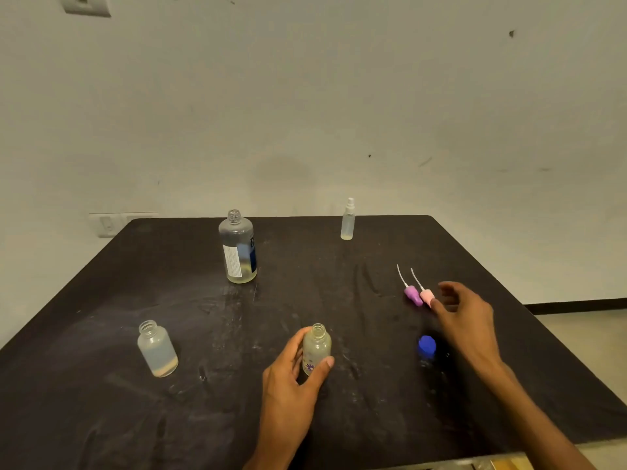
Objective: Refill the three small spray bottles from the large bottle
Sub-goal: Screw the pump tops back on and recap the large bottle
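Note:
My left hand (291, 371) grips a small uncapped bottle with a flower print (316, 349), upright on the black table (101, 418). A second small uncapped bottle (157, 348) stands at the left with a little liquid in it. A slim clear spray bottle (348, 219) with its sprayer on stands at the back. The large clear bottle (238, 247), uncapped, stands left of centre. My right hand (464, 317) hovers with loosely spread fingers beside the pink spray head (426, 295); a fingertip is at its end. The purple spray head (413, 295) lies next to it.
A blue cap (426, 345) lies on the table below my right hand. The table's back edge meets a pale wall (305, 113). A wall socket (108, 224) sits at the left behind the table. The floor (583, 330) shows at the right.

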